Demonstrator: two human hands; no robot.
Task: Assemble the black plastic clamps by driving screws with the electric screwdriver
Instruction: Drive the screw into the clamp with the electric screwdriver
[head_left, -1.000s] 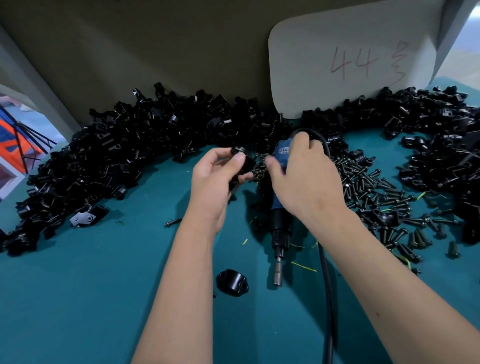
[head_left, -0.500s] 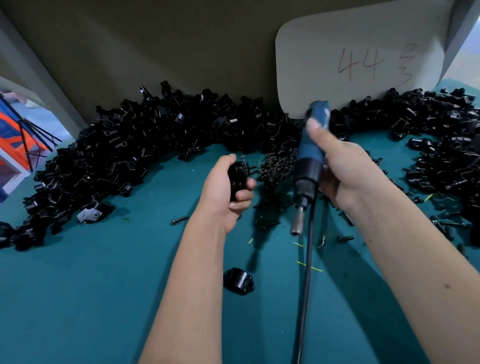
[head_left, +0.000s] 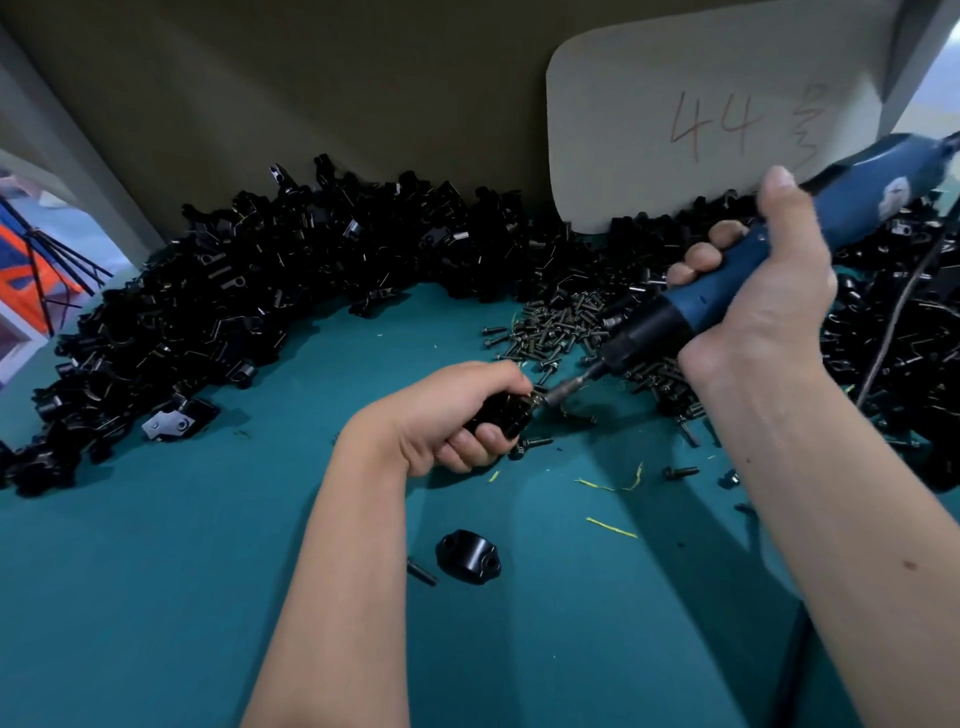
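My left hand (head_left: 457, 415) grips a black plastic clamp (head_left: 501, 413) just above the teal table, fingers curled round it. My right hand (head_left: 753, 306) holds the blue electric screwdriver (head_left: 727, 291) slanted down to the left. Its metal bit (head_left: 569, 387) meets a screw at the clamp's right end. A heap of loose black screws (head_left: 561, 322) lies right behind the bit. A single clamp half (head_left: 467, 556) sits on the table in front of my left arm, with one screw (head_left: 421, 571) beside it.
A long arc of black clamp parts (head_left: 260, 291) is piled along the back wall and on the right (head_left: 893, 332). A card marked 44 (head_left: 701, 119) leans on the wall. The screwdriver's cord (head_left: 893, 322) hangs at the right. Teal table surface (head_left: 156, 597) lies in front.
My right hand swung the screwdriver from upright to slanting and set its bit on the clamp. My left hand lowered the clamp toward the table.
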